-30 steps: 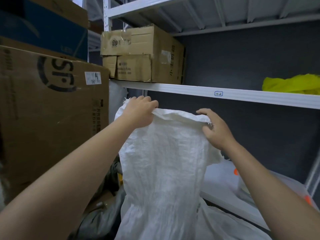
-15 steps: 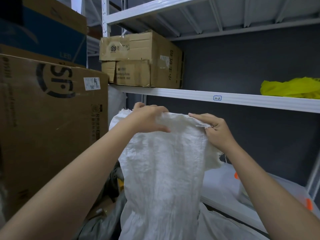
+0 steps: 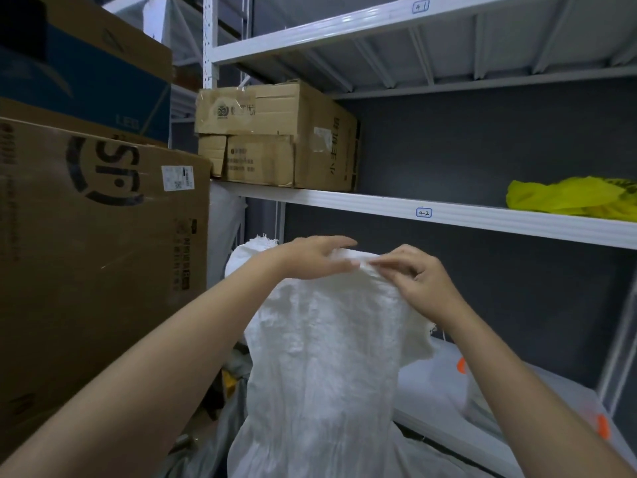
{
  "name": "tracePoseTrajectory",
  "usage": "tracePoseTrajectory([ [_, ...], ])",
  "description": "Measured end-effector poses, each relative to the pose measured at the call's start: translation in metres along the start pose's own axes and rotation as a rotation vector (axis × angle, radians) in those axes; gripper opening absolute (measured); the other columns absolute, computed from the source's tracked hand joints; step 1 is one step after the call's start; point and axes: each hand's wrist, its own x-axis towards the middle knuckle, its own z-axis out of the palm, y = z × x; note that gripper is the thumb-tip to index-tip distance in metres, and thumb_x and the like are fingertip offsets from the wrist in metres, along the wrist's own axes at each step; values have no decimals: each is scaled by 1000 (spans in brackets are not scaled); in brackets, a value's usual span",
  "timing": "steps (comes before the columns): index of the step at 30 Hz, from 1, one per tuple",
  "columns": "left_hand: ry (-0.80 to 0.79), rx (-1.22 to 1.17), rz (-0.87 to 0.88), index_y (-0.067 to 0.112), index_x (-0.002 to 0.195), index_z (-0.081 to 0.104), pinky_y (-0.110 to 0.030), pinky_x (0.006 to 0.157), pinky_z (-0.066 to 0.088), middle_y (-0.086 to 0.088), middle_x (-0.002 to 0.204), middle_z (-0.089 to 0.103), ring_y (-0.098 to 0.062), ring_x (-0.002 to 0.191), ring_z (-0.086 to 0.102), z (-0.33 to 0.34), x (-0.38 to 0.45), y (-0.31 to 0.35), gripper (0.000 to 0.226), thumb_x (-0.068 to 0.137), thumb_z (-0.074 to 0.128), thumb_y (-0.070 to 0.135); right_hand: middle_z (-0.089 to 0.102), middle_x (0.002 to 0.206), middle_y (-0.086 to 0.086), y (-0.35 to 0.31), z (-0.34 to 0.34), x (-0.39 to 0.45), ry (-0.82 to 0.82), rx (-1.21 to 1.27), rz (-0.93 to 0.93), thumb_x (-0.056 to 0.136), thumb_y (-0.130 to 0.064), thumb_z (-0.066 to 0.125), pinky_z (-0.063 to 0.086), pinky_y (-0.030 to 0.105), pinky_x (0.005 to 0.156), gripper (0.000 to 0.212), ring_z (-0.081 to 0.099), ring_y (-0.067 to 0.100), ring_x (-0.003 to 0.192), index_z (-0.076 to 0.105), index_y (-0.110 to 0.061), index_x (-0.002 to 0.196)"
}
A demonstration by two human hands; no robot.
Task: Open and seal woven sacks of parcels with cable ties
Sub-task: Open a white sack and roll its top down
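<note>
Head view, left to right: a large cardboard box stands beside the upright white woven sack. At the sack's top edge the left hand lies over the bunched mouth, fingers nearly straight, while the right hand seemingly pinches the fabric, fingers curled, the two hands almost touching, below the white shelf.

A single head-worn wide-angle view looks forward and slightly down, close over both forearms, facing the white metal shelf rack against a dark grey wall, brown cardboard boxes crowding its left edge.
</note>
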Motion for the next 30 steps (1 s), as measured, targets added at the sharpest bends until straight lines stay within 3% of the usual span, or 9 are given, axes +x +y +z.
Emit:
tracePoseTrajectory([
  [3, 135, -1, 68, 27, 116, 63, -41, 95, 46, 7, 115, 63, -17, 107, 56, -1, 5, 5, 25, 96, 52, 37, 60, 82, -8, 0, -1, 1, 18, -90, 6, 82, -8, 71, 45, 17, 69, 33, 56, 4, 74, 64, -30, 105],
  [5, 240, 71, 137, 23, 100, 66, -38, 82, 50, 10, 97, 61, -14, 92, 58, -2, 5, 9, 13, 92, 59, 29, 55, 76, -9, 1, 0, 4, 28, -281, -54, 77, -4, 69, 44, 25, 63, 24, 53, 8, 69, 62, -25, 87],
  [11, 170, 278, 185, 21, 84, 41, -30, 57, 34, 4, 81, 50, -18, 69, 46, -2, -3, 17, 22, 90, 57, 35, 58, 92, -2, 9, 8, -5, 6, -477, -253, 79, -1, 63, 44, 34, 57, 36, 55, 22, 79, 34, -22, 74],
  [14, 171, 389, 188, 17, 91, 32, -33, 52, 27, 1, 74, 44, -23, 64, 42, 3, -4, 22, 14, 97, 44, 22, 45, 66, -7, 9, 14, -5, -4, -532, -133, 84, -7, 58, 33, 33, 53, 37, 41, 22, 58, 28, -26, 73],
  [19, 226, 277, 242, 17, 93, 34, -30, 65, 32, 2, 87, 44, -19, 78, 41, 14, -7, 10, 16, 96, 47, 24, 49, 70, -10, -5, 14, -1, -110, -92, 90, 92, -30, 61, 38, 25, 63, 23, 43, 5, 64, 45, -20, 78],
  [23, -36, 3, -1, 24, 132, 38, -33, 96, 38, 10, 110, 45, -10, 103, 42, 10, -15, 4, 53, 90, 52, 53, 60, 88, -11, 0, 15, -4, -60, -342, -49, 92, -18, 61, 43, 23, 69, 10, 57, 10, 81, 54, -23, 96],
  [25, -52, 39, 8, 18, 110, 58, -36, 86, 44, 7, 93, 56, -12, 86, 51, 10, -12, -2, 29, 96, 48, 41, 63, 92, -7, 2, 18, -7, 15, -434, -183, 90, -15, 65, 42, 21, 70, 13, 59, 14, 85, 59, -16, 101],
  [27, 78, 161, 78, 12, 84, 61, -37, 74, 45, 5, 76, 57, -14, 71, 51, 10, -11, -7, 24, 97, 49, 28, 61, 96, -8, 2, 20, -5, -46, -367, -95, 89, -24, 67, 44, 23, 73, 23, 56, 9, 88, 59, -22, 111],
  [30, 181, 302, 145, 16, 94, 66, -41, 78, 48, 5, 90, 62, -17, 84, 56, 14, -14, -6, 20, 95, 50, 29, 65, 87, -8, 4, 20, -1, -212, -373, 26, 92, -29, 62, 46, 32, 70, 11, 57, 11, 80, 65, -27, 102],
])
